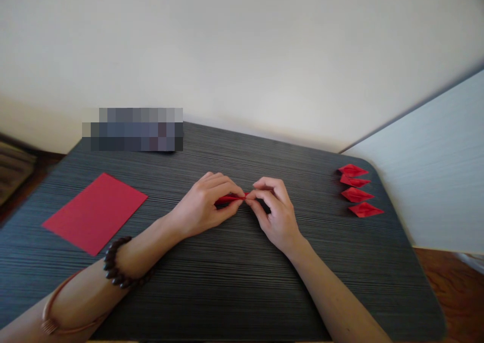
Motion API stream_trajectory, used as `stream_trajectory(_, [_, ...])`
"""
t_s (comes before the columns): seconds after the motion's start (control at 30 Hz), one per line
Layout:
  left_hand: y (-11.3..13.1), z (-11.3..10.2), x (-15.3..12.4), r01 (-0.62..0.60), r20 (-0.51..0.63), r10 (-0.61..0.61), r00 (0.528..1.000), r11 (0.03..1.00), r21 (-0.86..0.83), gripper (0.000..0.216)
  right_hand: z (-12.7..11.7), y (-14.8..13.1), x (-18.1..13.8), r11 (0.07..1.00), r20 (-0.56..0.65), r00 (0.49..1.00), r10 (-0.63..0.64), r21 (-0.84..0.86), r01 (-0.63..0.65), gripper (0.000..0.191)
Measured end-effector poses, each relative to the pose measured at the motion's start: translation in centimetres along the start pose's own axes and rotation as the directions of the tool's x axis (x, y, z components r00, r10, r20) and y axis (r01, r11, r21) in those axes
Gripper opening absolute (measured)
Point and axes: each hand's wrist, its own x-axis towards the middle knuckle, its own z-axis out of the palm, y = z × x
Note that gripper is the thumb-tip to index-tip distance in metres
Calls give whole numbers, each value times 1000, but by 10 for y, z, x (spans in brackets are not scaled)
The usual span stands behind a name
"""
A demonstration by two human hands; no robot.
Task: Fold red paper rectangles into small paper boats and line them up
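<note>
A narrow piece of folded red paper lies between my two hands over the middle of the table. My left hand pinches it between thumb and fingers, covering much of its left part. At its right end, my right hand pinches the paper with thumb and forefinger, the fingertips of both hands almost meeting. The paper's exact folded shape is mostly hidden by the fingers.
A flat red sheet of paper rests on the dark table at left. Several folded red paper boats line up near the right edge. A blurred-out object sits at the back left, before a pale wall.
</note>
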Motion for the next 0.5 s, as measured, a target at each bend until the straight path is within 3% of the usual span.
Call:
stream_trajectory(0.1, [1,0,0,-1,13,1,1000,1000,-4,10,1,0,1,1000,-10,1000,0,10,1,5])
stream_trajectory(0.27, [-1,1,0,6,-24,-7,1000,999,-41,10,0,1,2,992,-67,991,120,53,-117,14])
stream_trajectory(0.5, [-5,1,-1,11,-88,-22,996,992,-129,14,-2,-2,3,982,30,990,137,129,-140,8])
